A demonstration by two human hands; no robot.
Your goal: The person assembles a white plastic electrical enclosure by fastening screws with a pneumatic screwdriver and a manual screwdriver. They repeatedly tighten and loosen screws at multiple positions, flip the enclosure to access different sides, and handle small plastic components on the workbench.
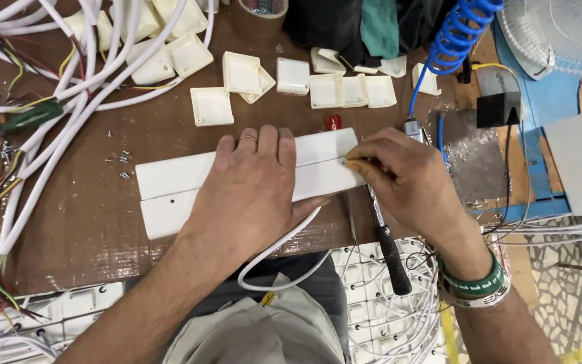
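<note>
The long white plastic casing (176, 192) lies flat on the brown worktop (82, 229), its long axis running left to right with the right end tilted slightly away from you. Your left hand (254, 185) is spread flat across its middle, fingers extended and pressing down, grasping nothing. Your right hand (405, 178) sits at the casing's right end, fingers pinched narrow at a small point on the upper face near the seam line; a tiny screw appears to be there, though it is too small to confirm. A black-handled screwdriver (389, 249) lies under that right hand, its shaft pointing up toward the same end, so the right hand is the nearer one to both. A white cable (284, 253) loops from the casing's near edge toward your lap. Loose white square caps (240, 73) lie beyond the casing.
</note>
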